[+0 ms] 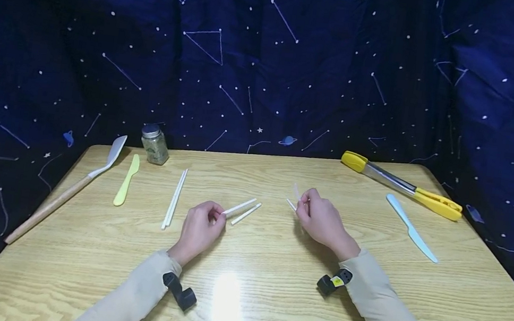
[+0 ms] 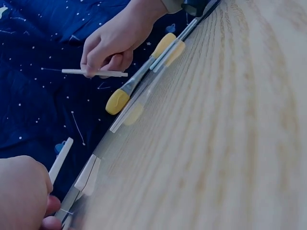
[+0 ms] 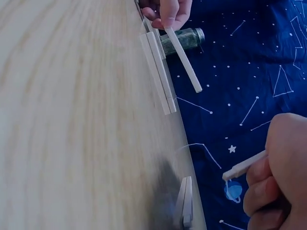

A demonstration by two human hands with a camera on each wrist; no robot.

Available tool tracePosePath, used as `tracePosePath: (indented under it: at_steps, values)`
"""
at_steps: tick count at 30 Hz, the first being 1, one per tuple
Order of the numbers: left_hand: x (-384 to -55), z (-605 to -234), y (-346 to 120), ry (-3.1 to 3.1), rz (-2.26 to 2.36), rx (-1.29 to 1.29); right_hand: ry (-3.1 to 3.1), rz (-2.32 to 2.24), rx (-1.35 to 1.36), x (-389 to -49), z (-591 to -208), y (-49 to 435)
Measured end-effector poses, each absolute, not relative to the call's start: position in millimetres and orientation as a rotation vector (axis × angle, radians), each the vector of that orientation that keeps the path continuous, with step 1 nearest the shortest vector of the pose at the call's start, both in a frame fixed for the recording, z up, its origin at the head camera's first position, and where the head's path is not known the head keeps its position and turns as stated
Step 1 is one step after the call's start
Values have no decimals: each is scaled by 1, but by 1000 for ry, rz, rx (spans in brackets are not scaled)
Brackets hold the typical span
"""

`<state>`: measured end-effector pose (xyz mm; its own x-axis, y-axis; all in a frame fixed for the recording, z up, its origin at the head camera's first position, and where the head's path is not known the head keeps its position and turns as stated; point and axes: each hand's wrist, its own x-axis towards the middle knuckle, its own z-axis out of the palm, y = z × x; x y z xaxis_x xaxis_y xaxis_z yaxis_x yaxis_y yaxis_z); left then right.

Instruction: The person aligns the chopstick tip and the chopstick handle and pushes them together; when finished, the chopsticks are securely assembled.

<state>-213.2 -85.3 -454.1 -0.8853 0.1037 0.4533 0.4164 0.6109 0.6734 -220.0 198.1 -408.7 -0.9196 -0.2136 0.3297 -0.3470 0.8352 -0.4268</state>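
a side-by-side pair of slim white sticks (image 1: 173, 198) lies lengthwise on the pale wood-grain bench (image 1: 277, 313), perhaps lined up to read as one set. right of that pair, the left hand (image 1: 201, 226) pinches a straight white rod (image 1: 239, 206) near one end between thumb and fingers, probably to leave most of its length free; a loose white stick (image 1: 246, 214) lies just beside it. well right of the pair, the right hand (image 1: 322, 219) pinches a raised white piece (image 2: 72, 71) partway along, both ends projecting, likely for balance; a matching white stick (image 1: 291, 204) lies near its fingertips. neither hand is spread: each is closed about as far as its thin load needs. a pale yellow flat knife (image 1: 126, 181) lies left of the pair, seemingly laid apart.
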Motion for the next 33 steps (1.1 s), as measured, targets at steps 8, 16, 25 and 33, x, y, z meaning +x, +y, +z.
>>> tracePosePath:
  at_steps: [8,16,25,33]
  values:
    - [-214,-457,-85,-2349,-1230,-536,-2673,933,526,-221,-407,202]
    - [-214,-456,-83,-2227,-1268,-598,-2383,1497,538,-220,-407,198]
    - [-211,-450,-82,-2236,-1518,-537,-2250,1827,436,-221,-397,191]
    - [-208,-453,-78,-2253,-1610,-539,-2196,2038,502,-218,-399,193]
